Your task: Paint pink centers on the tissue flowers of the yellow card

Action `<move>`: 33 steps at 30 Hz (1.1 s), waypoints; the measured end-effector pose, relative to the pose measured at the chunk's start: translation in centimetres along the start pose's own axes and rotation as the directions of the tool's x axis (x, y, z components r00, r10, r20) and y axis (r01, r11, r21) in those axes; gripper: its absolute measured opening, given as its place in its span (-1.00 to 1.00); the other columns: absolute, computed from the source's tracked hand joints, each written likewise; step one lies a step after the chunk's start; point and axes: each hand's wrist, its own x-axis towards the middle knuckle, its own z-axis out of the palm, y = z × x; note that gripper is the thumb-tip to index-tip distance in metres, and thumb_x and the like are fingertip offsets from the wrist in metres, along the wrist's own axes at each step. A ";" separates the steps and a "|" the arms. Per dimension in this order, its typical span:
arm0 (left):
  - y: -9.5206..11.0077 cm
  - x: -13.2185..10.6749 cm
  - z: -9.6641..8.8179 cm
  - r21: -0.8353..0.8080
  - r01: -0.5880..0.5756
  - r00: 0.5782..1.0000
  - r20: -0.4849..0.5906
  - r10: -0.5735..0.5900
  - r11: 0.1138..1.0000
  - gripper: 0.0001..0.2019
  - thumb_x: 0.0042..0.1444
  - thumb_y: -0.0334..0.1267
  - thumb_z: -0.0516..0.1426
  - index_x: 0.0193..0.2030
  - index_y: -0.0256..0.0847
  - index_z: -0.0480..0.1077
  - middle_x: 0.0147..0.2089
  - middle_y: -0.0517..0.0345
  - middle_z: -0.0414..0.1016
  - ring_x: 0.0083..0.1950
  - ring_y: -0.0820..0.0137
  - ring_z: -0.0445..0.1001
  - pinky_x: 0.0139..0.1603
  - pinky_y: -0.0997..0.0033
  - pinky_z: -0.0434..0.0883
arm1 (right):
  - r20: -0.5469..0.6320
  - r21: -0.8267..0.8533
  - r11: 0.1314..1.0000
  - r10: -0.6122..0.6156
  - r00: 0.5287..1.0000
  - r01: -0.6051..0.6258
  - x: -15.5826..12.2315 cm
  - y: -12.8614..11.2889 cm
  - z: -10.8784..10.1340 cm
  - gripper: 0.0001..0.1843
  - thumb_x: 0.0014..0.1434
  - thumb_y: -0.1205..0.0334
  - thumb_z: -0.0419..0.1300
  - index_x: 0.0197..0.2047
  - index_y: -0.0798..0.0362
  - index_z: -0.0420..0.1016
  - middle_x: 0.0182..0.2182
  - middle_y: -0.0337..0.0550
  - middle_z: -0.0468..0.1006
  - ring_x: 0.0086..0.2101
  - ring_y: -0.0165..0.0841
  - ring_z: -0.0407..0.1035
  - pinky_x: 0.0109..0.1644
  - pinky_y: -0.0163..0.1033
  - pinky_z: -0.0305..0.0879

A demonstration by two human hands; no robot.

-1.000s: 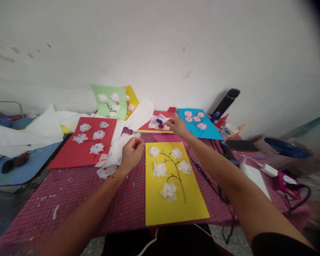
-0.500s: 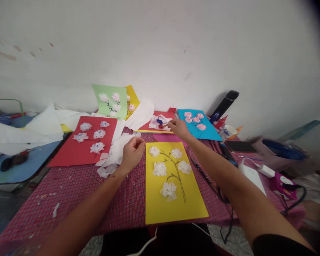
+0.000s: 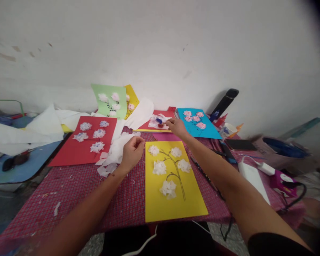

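My right hand pinches a thin brownish stick, its tip down at a paint-smeared white paper. Dark blue paint and a little red show on that paper, which lies on red sheets. My left hand is closed in a loose pinch beside the yellow sheet's upper left corner; nothing shows between its fingertips. In front of me lies the yellow sheet, bearing a drawn stem and several white tissue-paper flowers. White tissue scraps lie just left of my left hand.
A red sheet with blue-dotted flowers lies left. Green and blue flower sheets stand further back. At right are a black cylinder, a paper cup, a phone and a white power bank with cables.
My right hand has shifted very slightly left with the stick, its tip still at the painted paper. My left hand keeps its place. The view has moved a little.
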 end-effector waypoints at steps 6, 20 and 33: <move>0.2 0.0 0.1 -0.007 0.002 1.000 0.001 -0.002 1.000 -0.91 0.21 -0.21 0.22 -0.20 -0.13 0.48 -0.29 0.18 0.55 -0.29 0.38 0.49 -0.22 0.38 0.42 | -0.026 -0.040 0.999 0.022 0.999 -0.023 -0.4 -0.2 -0.2 -0.66 0.34 0.19 0.12 -0.20 0.07 0.75 -0.34 -0.13 0.73 -0.38 -0.33 0.55 -0.35 -0.35 0.30; 0.2 0.0 0.1 -0.024 0.008 1.000 -0.003 -0.008 1.000 -0.93 0.21 -0.21 0.23 -0.22 -0.13 0.48 -0.31 0.19 0.53 -0.30 0.37 0.49 -0.25 0.39 0.42 | -0.024 -0.061 0.998 0.012 1.000 -0.014 -0.4 -0.5 -0.2 -0.66 0.37 0.19 0.11 -0.17 0.05 0.75 -0.26 -0.13 0.75 -0.32 -0.33 0.57 -0.32 -0.36 0.31; 0.8 0.0 0.1 -0.029 0.016 1.000 0.008 -0.015 0.999 -0.92 0.19 -0.21 0.23 -0.22 -0.12 0.48 -0.30 0.18 0.55 -0.31 0.37 0.48 -0.25 0.38 0.42 | -0.063 0.055 0.997 0.054 0.997 -0.050 -0.7 0.4 0.3 -0.66 0.30 0.20 0.10 -0.26 0.08 0.72 -0.35 -0.13 0.71 -0.36 -0.32 0.58 -0.36 -0.37 0.32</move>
